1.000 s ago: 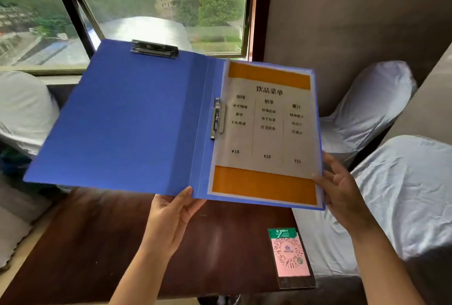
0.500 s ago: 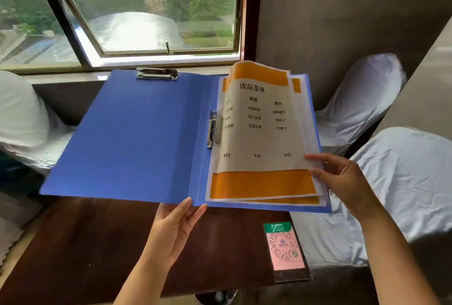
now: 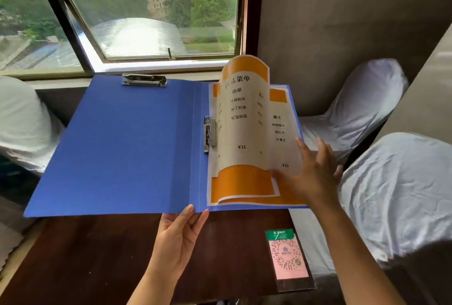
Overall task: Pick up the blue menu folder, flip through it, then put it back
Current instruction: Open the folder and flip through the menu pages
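The blue menu folder (image 3: 127,148) lies open in the air above the dark wooden table (image 3: 97,260). My left hand (image 3: 179,233) holds it from below at the near edge by the spine. Its right half carries orange-and-white menu pages. The top menu page (image 3: 241,131) is curled up and arching toward the left. My right hand (image 3: 314,175) has its fingers under that page's lower right corner, resting on the second page beneath. A metal clip (image 3: 144,79) sits at the far edge of the left cover, and another clamp (image 3: 209,133) sits by the spine.
A pink and green QR-code stand (image 3: 288,258) lies flat on the table's near right. White-covered chairs stand to the right (image 3: 401,189), far right (image 3: 359,109) and left (image 3: 19,123). A window (image 3: 151,18) fills the wall behind the folder.
The top menu page has lifted from flat to curled high toward the left. My right hand moved from the folder's right edge in under the page. The folder has lowered a little.
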A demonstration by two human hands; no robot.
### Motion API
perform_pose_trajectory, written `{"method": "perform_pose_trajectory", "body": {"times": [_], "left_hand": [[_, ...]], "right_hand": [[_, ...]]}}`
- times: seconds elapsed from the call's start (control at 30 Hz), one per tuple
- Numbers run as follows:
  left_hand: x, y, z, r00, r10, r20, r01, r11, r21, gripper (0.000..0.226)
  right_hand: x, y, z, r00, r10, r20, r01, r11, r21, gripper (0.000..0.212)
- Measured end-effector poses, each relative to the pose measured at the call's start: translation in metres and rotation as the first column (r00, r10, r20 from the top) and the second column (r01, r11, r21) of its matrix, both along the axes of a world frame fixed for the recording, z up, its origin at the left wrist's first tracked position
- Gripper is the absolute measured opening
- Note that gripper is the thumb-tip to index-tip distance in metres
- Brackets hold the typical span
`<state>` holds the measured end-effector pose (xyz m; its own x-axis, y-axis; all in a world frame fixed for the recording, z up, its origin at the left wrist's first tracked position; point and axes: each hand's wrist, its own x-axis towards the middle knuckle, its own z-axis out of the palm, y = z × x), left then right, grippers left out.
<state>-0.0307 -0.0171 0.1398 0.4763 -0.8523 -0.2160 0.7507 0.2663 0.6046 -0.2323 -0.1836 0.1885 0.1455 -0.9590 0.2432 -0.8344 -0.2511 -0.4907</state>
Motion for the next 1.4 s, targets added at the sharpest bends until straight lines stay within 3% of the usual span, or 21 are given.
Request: {"method": "perform_pose_trajectory", "body": {"times": [0.13, 0.37, 0.47, 0.6, 0.63, 0.67, 0.73, 0.77, 0.83, 0.93, 1.03, 1.2, 1.33, 1.4], "left_hand": [[-0.003, -0.001, -0.005, 1.0, -0.002, -0.007, 0.002, 1.0, 0.002, 0.029], [-0.01, -0.006, -0.006, 0.998, -0.035, 0.045, 0.035, 0.999, 0.0, 0.026], [-0.015, -0.008, -0.006, 0.996, -0.059, 0.072, 0.062, 0.997, -0.051, 0.032], [-0.017, -0.009, -0.001, 0.985, -0.078, 0.151, 0.09, 0.993, -0.076, 0.031], [-0.017, -0.009, -0.001, 0.985, -0.083, 0.154, 0.096, 0.992, -0.077, 0.03], [-0.016, -0.008, -0.001, 0.986, -0.084, 0.144, 0.096, 0.993, -0.075, 0.028], [-0.016, -0.008, -0.003, 0.99, -0.093, 0.108, 0.1, 0.993, -0.063, 0.027], [-0.016, -0.008, -0.004, 0.991, -0.096, 0.089, 0.101, 0.993, -0.058, 0.027], [-0.016, -0.008, -0.004, 0.993, -0.095, 0.069, 0.1, 0.993, -0.057, 0.028], [-0.018, -0.009, 0.0, 0.993, -0.105, 0.062, 0.109, 0.992, -0.058, 0.03], [-0.021, -0.008, 0.002, 0.99, -0.117, 0.074, 0.121, 0.991, -0.049, 0.031], [-0.029, -0.003, 0.006, 0.984, -0.148, 0.098, 0.151, 0.988, -0.02, 0.029], [-0.036, -0.001, 0.009, 0.977, -0.173, 0.122, 0.178, 0.984, -0.027, 0.034], [-0.039, -0.001, 0.009, 0.977, -0.166, 0.134, 0.17, 0.985, -0.02, 0.033]], "right_hand": [[0.03, 0.009, 0.004, 0.993, 0.098, -0.072, -0.102, 0.994, -0.051, 0.106], [0.094, 0.047, 0.021, 0.913, 0.405, 0.051, -0.408, 0.908, 0.096, 0.077], [0.117, 0.072, 0.034, 0.795, 0.584, 0.167, -0.6, 0.797, 0.071, 0.066], [0.122, 0.093, 0.052, 0.547, 0.779, 0.307, -0.823, 0.568, 0.024, 0.06], [0.118, 0.095, 0.055, 0.516, 0.788, 0.336, -0.823, 0.565, -0.06, 0.057], [0.114, 0.094, 0.056, 0.54, 0.764, 0.352, -0.758, 0.624, -0.191, 0.054], [0.101, 0.086, 0.055, 0.663, 0.586, 0.466, -0.445, 0.809, -0.383, 0.054], [0.093, 0.078, 0.057, 0.659, 0.467, 0.589, -0.314, 0.883, -0.348, 0.054], [0.081, 0.064, 0.063, 0.501, 0.237, 0.832, -0.316, 0.945, -0.079, 0.052], [0.07, 0.043, 0.057, 0.381, -0.01, 0.924, -0.46, 0.865, 0.199, 0.039], [0.066, 0.034, 0.052, 0.248, -0.123, 0.961, -0.581, 0.775, 0.249, 0.027], [0.072, 0.029, 0.054, 0.256, -0.036, 0.966, -0.7, 0.682, 0.211, 0.028], [0.096, 0.035, 0.067, 0.2, 0.103, 0.974, -0.801, 0.59, 0.102, 0.03], [0.114, 0.048, 0.069, 0.355, 0.381, 0.854, -0.862, 0.488, 0.14, 0.043]]}}
